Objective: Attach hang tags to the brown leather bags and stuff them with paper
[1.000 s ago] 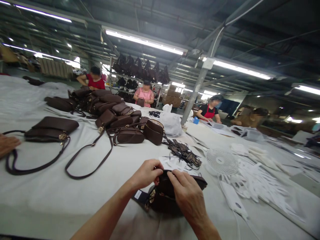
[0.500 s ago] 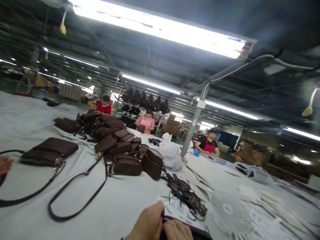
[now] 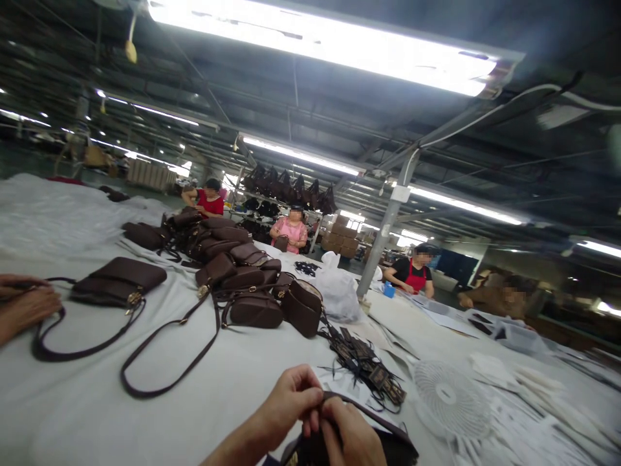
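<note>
A dark brown handbag (image 3: 395,443) lies in front of me at the bottom edge, partly cut off. My left hand (image 3: 294,395) pinches at the bag's upper edge, thumb and fingertips together. Beside it, my right hand (image 3: 354,430) is curled over the same edge, its fingertips close to the left ones. What exactly lies between the fingertips is too small to make out. Just beyond the bag sits a heap of black tags with cords (image 3: 371,372). A bit of gold-coloured metal shows on the bag below my hands.
A pile of brown handbags (image 3: 242,268) covers the table's middle. At left, a co-worker's hands (image 3: 29,304) work near a strap by another handbag (image 3: 119,281). A white fan (image 3: 451,401) stands at right, a metal post (image 3: 383,239) behind. Several people sit across the table.
The view has shifted, and more of the bag shows. My hands have risen slightly along its edge, left fingers now pinched. The co-worker's hands have come further into view at left.
</note>
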